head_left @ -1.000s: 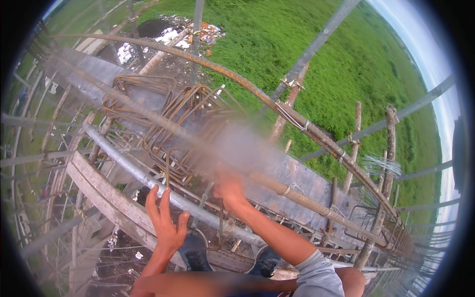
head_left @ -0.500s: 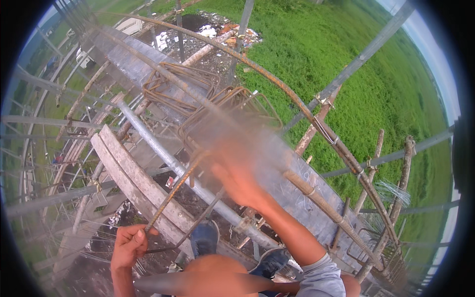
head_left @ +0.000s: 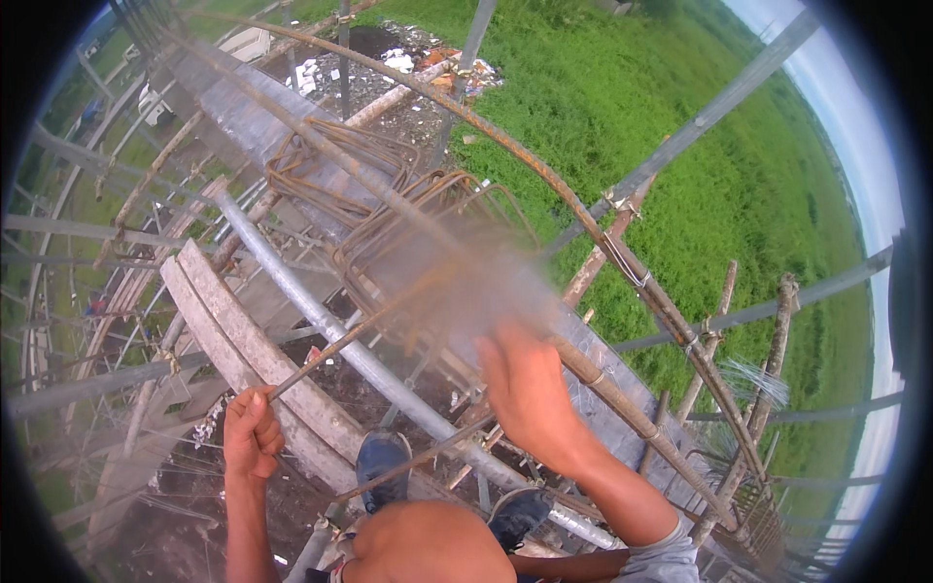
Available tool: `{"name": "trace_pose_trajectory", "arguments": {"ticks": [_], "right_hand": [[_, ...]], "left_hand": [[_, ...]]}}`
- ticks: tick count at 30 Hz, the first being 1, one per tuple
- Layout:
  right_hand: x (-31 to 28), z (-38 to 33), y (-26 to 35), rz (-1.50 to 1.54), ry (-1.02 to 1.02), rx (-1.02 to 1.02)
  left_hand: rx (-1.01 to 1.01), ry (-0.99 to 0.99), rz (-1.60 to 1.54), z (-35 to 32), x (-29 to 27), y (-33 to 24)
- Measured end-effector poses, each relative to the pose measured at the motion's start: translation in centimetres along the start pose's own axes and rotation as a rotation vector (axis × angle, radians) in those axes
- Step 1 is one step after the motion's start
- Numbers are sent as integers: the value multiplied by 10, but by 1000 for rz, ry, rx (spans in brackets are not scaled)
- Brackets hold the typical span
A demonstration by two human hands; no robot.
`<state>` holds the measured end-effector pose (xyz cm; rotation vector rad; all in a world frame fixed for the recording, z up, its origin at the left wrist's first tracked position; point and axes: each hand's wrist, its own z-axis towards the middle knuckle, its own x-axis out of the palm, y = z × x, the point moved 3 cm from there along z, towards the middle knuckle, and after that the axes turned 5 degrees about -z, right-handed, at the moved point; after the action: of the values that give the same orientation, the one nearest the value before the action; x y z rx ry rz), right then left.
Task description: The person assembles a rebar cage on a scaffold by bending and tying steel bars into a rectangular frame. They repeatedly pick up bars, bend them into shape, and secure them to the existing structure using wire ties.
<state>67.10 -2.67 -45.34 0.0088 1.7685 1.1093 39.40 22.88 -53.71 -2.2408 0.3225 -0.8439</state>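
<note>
My left hand [head_left: 255,434] is closed around a bent rusty steel bar [head_left: 335,347], which looks like a rebar stirrup. From that fist the bar slants up and right into a hazy smear in the middle of the picture. A second length of bar [head_left: 418,462] crosses lower down, over my shoe, toward my right hand. My right hand [head_left: 533,396] is raised beside the long horizontal bar, its fingertips lost in the haze. Whether it grips the stirrup there cannot be made out. More bent stirrups [head_left: 335,160] hang bundled on the long bar ahead.
A galvanized pipe [head_left: 326,316] and curved, pale planks [head_left: 243,335] run past my shoes [head_left: 382,471]. A metal sheet [head_left: 248,107] lies beneath the bars. Scaffold poles [head_left: 714,107] stand around, with tie wire [head_left: 753,384] at right and green grass [head_left: 622,117] below.
My right hand has moved right and down. My left hand has risen slightly, and the bent bar between them has shifted and lies at a flatter slant.
</note>
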Motion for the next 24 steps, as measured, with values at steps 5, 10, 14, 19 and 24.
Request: {"name": "trace_pose_trajectory", "arguments": {"ticks": [5, 10, 14, 19, 24], "right_hand": [[-26, -8, 33, -268, -130, -246], [-59, 59, -4, 31, 103, -291], [-29, 85, -42, 913, 709, 309], [-45, 65, 0, -420, -219, -566], [-22, 7, 36, -404, -95, -539]], "left_hand": [[8, 61, -57, -12, -2, 9], [-18, 117, -101, -22, 5, 14], [-58, 97, -116, -15, 8, 17], [-46, 65, -104, -13, -6, 22], [16, 4, -115, -20, -24, 25]]}}
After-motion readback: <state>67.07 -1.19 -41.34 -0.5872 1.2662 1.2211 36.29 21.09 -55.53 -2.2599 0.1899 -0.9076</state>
